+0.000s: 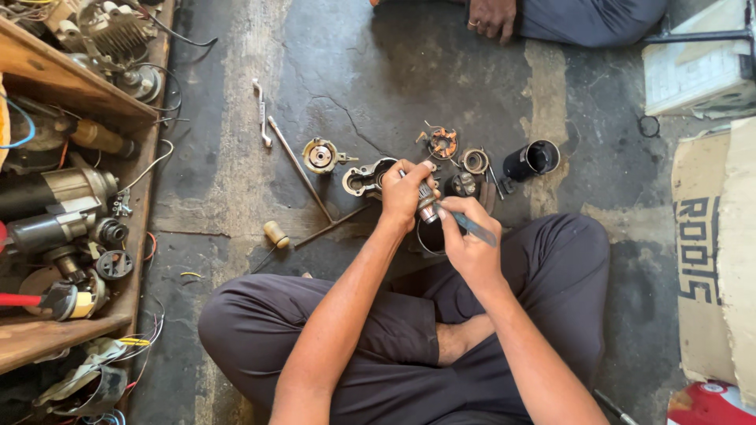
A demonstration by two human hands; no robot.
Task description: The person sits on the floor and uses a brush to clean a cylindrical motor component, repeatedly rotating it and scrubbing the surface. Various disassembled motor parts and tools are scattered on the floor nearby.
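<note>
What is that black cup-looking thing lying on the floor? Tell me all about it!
The black cylinder is a short, hollow tube, dark and probably metal, with a paler ring round its open mouth. It lies tipped on its side on the stained concrete floor, mouth facing up and right. It sits at the right end of the scattered small parts, beyond both hands. No hand touches it.

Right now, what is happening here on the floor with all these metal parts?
A person sits cross-legged on the concrete floor. The left hand holds a small metal motor part, and the right hand works on it with a blue-handled tool. More parts lie in front: a round metal housing, a black cylinder, and two long rods. Another person's hand rests at the top.
</note>
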